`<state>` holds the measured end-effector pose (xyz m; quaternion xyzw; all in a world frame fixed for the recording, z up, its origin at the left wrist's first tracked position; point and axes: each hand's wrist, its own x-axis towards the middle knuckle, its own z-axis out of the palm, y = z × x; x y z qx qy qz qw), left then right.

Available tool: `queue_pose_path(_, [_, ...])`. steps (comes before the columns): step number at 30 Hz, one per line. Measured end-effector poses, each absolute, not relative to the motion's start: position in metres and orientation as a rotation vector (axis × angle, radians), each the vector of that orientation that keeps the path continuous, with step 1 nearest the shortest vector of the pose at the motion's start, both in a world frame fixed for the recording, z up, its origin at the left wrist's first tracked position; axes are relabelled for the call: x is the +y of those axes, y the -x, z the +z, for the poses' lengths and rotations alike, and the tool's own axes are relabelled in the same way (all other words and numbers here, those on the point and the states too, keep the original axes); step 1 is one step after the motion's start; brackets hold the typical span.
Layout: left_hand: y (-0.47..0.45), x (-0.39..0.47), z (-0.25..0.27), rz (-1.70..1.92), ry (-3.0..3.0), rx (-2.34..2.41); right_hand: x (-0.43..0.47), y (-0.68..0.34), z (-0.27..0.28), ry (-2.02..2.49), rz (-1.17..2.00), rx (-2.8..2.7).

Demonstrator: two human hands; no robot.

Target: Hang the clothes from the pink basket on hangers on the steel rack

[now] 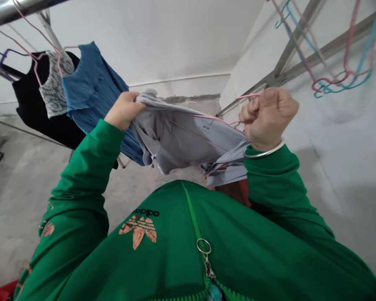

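A light grey shirt (188,144) is stretched between my two hands in front of my chest. Its collar area faces right, where a small printed label shows inside. My left hand (125,109) is closed on the shirt's upper left edge. A pink wire hanger (217,119) lies partly inside the shirt, its far end covered by the cloth. My right hand (268,117), with a silver bangle at the wrist, makes a fist around the hanger's hook end. The shirt's right part hangs just below that fist.
On a metal rail (15,8) at upper left hang a blue top (94,83), a grey lace garment (57,98) and a black garment (28,100). Several pink and blue wire hangers (338,83) dangle at upper right, near a metal frame (277,71). Walls stand behind and right.
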<state>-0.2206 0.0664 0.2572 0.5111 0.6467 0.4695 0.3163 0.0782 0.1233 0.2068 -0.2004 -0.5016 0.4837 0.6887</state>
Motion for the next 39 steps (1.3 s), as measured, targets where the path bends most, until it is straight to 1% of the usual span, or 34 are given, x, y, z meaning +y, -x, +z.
queue_pose_path(3, [0.217, 0.027, 0.239, 1.055, -1.256, 1.466, 0.118, -0.083, 0.208, 0.461, 1.037, -1.079])
queue_pose_path(4, [0.214, 0.012, 0.227, 1.059, -1.2, 1.392, 0.116, -0.085, 0.209, 0.454, 1.037, -1.066])
queue_pose_path(6, [0.205, -0.017, 0.198, 1.056, -1.045, 1.326, 0.11, -0.091, 0.212, 0.43, 1.062, -1.055])
queue_pose_path(8, [0.194, -0.038, 0.166, 0.977, -0.927, 1.351, 0.103, -0.096, 0.213, 0.417, 1.096, -1.073])
queue_pose_path(10, [0.183, -0.045, 0.138, 1.009, -0.889, 1.39, 0.095, -0.1, 0.213, 0.429, 1.149, -1.122])
queue_pose_path(12, [0.174, -0.04, 0.121, 1.153, -0.855, 1.405, 0.088, -0.103, 0.213, 0.433, 1.203, -1.187])
queue_pose_path(14, [0.17, -0.028, 0.116, 1.3, -0.814, 1.41, 0.083, -0.104, 0.212, 0.423, 1.216, -1.249])
queue_pose_path(17, [0.178, -0.015, 0.126, 1.416, -0.763, 1.43, 0.079, -0.106, 0.212, 0.415, 1.203, -1.295])
queue_pose_path(21, [0.199, -0.021, 0.135, 1.574, -0.627, 1.431, 0.079, -0.115, 0.209, 0.369, 1.169, -1.279])
queue_pose_path(23, [0.207, -0.03, 0.131, 1.504, -0.572, 1.467, 0.079, -0.12, 0.207, 0.35, 1.127, -1.262])
queue_pose_path(25, [0.214, -0.039, 0.124, 1.229, -0.596, 1.56, 0.079, -0.123, 0.206, 0.335, 1.125, -1.26])
queue_pose_path(27, [0.22, -0.045, 0.122, 0.853, -0.75, 1.74, 0.079, -0.125, 0.205, 0.321, 1.132, -1.262])
queue_pose_path(29, [0.226, -0.045, 0.128, 0.618, -1.07, 2.024, 0.08, -0.124, 0.206, 0.319, 1.138, -1.274])
queue_pose_path(31, [0.225, -0.037, 0.144, 0.65, -1.54, 2.236, 0.08, -0.12, 0.207, 0.326, 1.161, -1.306])
queue_pose_path(32, [0.222, -0.031, 0.153, 0.718, -1.799, 2.239, 0.081, -0.118, 0.208, 0.337, 1.18, -1.325])
queue_pose_path(34, [0.206, -0.013, 0.172, 0.749, -2.254, 2.04, 0.082, -0.11, 0.21, 0.37, 1.205, -1.344])
queue_pose_path(35, [0.194, -0.003, 0.179, 0.676, -2.426, 1.905, 0.083, -0.105, 0.211, 0.387, 1.208, -1.342])
queue_pose_path(37, [0.166, 0.015, 0.189, 0.412, -2.625, 1.682, 0.086, -0.097, 0.212, 0.4, 1.211, -1.342])
queue_pose_path(39, [0.14, 0.028, 0.191, 0.189, -2.675, 1.59, 0.09, -0.091, 0.215, 0.354, 1.217, -1.355])
